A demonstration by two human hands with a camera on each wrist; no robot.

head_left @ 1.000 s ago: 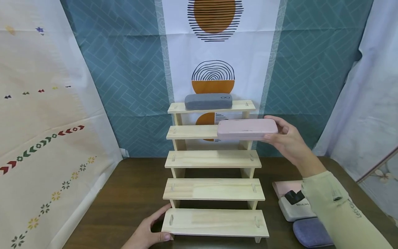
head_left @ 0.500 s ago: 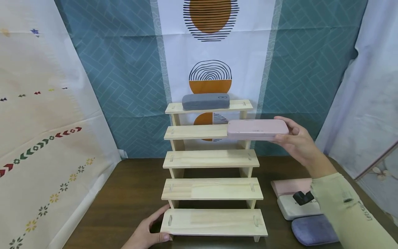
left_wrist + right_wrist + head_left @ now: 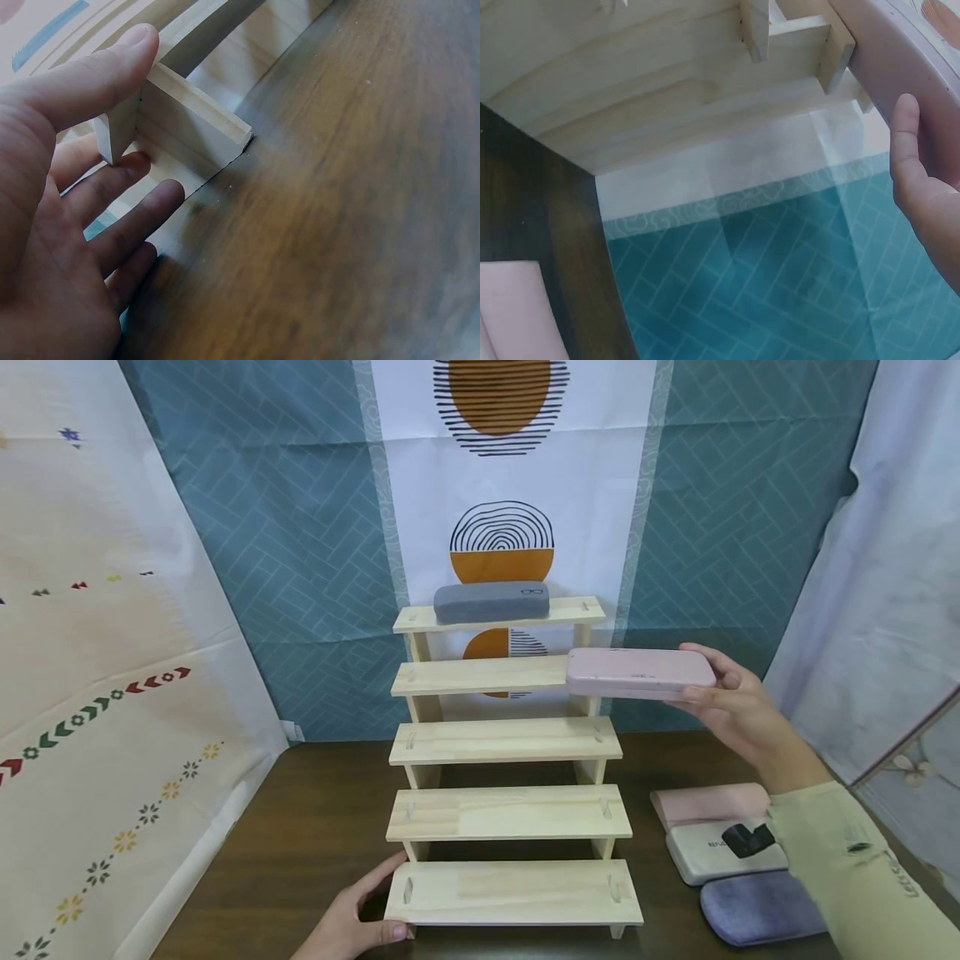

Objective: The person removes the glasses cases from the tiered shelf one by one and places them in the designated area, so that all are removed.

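A pale wooden step rack with several tiers stands on a dark table. My left hand grips the left end of its lowest tier, thumb at the front corner. In the left wrist view, the thumb and fingers lie around the board's end. My right hand pinches the right end of a pink glasses case, holding it level in front of the second tier from the top, over its right end. On the top tier lies a grey-blue glasses case.
Right of the rack lie a pink case, a white case with a black piece over it, and a dark blue case. Behind hangs a teal and white patterned cloth; white cloths flank both sides.
My right hand has moved right with the pink glasses case, uncovering more of the second tier. The head view has shifted slightly. My left hand stays on the rack.
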